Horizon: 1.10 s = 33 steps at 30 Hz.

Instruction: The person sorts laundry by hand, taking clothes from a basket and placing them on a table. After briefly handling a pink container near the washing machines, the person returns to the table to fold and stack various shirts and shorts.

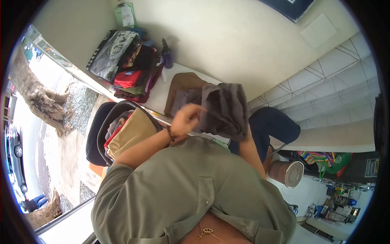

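Note:
A dark grey folded garment [225,110] is bunched up in front of my chest, above the counter. My right hand holds it from the right side; the garment hides the fingers, and only the wrist and forearm show below. At the garment's left edge is my left hand [187,120], with a dark bracelet on the wrist. Its index finger points toward the cloth and the other fingers are loosely bent, with nothing visible in them. Behind both hands lie a brown folded garment [185,83] and a greyish one [187,99] on the white counter [160,92].
A stack of folded clothes [115,57] stands at the back left, beside a dark spray bottle [166,55]. On the left, a black chair [101,122] holds more clothes, with a tan garment [132,132] on top. A brown cylindrical container [286,173] is at right.

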Each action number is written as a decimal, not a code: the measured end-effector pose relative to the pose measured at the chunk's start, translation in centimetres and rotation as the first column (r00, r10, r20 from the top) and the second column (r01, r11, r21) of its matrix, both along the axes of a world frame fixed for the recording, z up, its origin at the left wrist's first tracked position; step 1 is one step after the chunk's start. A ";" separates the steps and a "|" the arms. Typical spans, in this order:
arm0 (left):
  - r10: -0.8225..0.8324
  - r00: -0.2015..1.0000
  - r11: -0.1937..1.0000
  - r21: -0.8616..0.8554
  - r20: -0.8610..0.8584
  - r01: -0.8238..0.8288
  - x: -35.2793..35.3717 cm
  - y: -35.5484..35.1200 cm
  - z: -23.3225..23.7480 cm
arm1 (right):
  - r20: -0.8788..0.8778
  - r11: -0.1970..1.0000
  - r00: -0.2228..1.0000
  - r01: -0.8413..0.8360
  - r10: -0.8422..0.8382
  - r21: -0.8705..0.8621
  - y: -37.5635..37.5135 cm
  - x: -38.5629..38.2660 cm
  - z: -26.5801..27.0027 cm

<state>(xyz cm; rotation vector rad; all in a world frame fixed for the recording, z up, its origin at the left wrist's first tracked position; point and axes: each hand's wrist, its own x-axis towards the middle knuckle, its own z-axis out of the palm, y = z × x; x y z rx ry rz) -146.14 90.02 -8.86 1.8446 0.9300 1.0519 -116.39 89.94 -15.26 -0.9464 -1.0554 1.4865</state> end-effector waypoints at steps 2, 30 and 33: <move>0.461 0.875 0.880 0.203 -0.149 -0.429 -1.9 2.1 -3.9 | -0.350 0.979 0.924 0.098 -0.156 -0.179 -0.9 1.7 0.3; 0.462 0.739 0.604 -0.437 -0.490 -0.667 -8.2 9.4 -12.6 | 0.819 0.826 0.440 0.559 -0.369 0.073 3.4 1.9 -1.8; 0.456 0.818 0.688 -0.444 -0.351 -0.574 -8.0 8.6 -11.4 | 0.869 0.843 0.401 0.537 -0.290 0.033 4.1 1.6 -2.5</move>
